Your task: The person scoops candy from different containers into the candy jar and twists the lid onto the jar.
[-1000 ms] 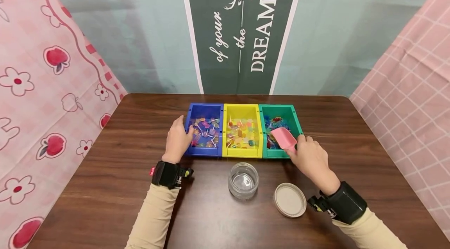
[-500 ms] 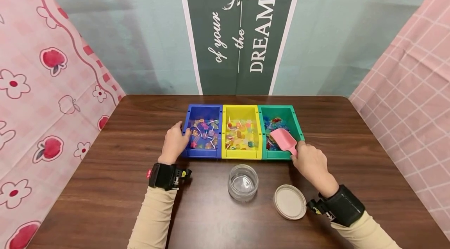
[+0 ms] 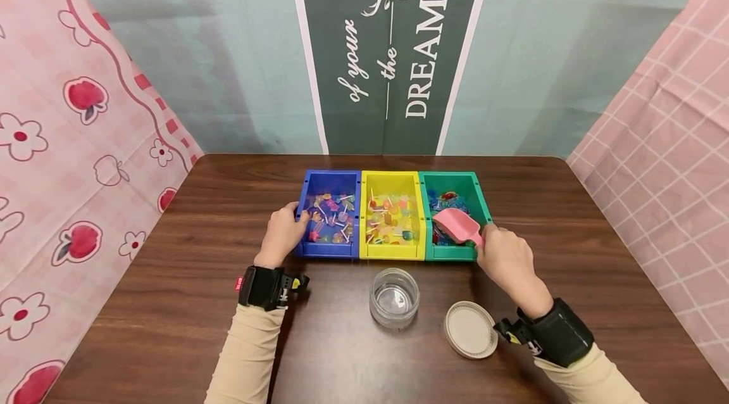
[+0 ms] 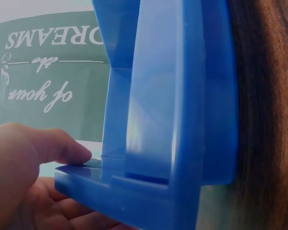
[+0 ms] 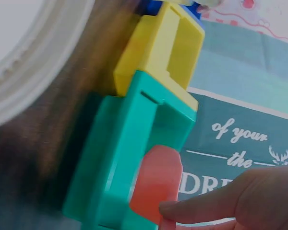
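My left hand (image 3: 283, 234) grips the left wall of the blue bin (image 3: 328, 251), thumb over the rim and fingers outside, as the left wrist view shows. Inside lie small clear beads and lollipop-shaped pieces. My right hand (image 3: 505, 258) pinches the handle of a pink scoop (image 3: 457, 225), whose blade hangs over the green bin (image 3: 452, 254). Blue and red translucent pieces (image 3: 447, 200) lie in that bin, partly hidden by the blade. Between the two stands a yellow bin (image 3: 393, 251) with similar small pieces. In the right wrist view the scoop's blade (image 5: 158, 177) dips below the green rim.
A glass jar (image 3: 394, 298) without a lid stands in front of the yellow bin. Right of it a pale round lid (image 3: 471, 330) lies on the brown wooden table (image 3: 342, 359). Printed cloths (image 3: 245, 62) hang behind and at both sides.
The scoop's blade has turned and shifted slightly left over the green bin, with my right hand turning along. My left hand has settled a little lower on the blue bin's wall.
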Motion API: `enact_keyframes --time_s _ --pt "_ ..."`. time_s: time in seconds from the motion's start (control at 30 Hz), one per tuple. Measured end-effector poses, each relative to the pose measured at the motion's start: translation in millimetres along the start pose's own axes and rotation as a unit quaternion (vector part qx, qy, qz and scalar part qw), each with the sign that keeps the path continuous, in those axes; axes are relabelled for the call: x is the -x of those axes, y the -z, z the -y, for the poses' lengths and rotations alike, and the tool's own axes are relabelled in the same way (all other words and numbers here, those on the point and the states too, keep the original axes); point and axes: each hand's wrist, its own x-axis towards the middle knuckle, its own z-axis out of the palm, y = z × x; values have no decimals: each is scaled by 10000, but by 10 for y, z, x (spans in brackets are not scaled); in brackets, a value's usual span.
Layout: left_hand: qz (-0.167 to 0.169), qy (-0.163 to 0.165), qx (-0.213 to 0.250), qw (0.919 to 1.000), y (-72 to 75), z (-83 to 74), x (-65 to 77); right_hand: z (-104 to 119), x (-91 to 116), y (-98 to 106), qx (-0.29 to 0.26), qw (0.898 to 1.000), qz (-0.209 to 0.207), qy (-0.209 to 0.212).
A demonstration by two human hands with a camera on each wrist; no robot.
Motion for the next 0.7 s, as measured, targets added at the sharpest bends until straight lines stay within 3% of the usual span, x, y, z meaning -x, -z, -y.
enact_keyframes --time_s 0.27,0.7 --pt "92 -37 107 9999 -11 12 -3 26 -82 152 -175 9998 54 -46" --pt "220 5 258 9994 -18 15 -12 -6 -280 355 -718 9942 796 -33"
